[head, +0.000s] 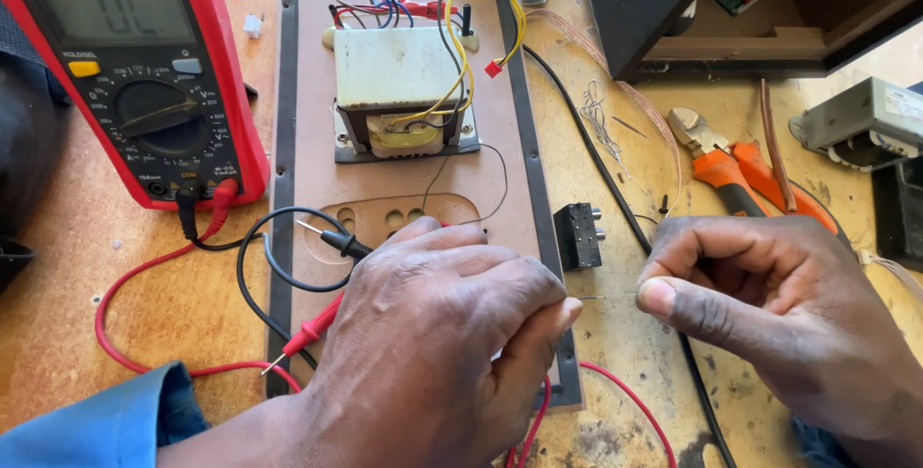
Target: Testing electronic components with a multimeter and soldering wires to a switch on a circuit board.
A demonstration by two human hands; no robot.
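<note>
My left hand and my right hand pinch the two ends of a very thin bare wire, stretched between them over the workbench. Under my left hand lie a black test probe and a red test probe, whose leads run to a red multimeter at the upper left. Beyond my hands a transformer with yellow, blue and black wires sits on a brown backing board.
A small black switch lies by the board's right edge. Orange-handled pliers and loose wire strands lie to the right. A dark speaker cabinet stands at the back right, a second transformer at the far right.
</note>
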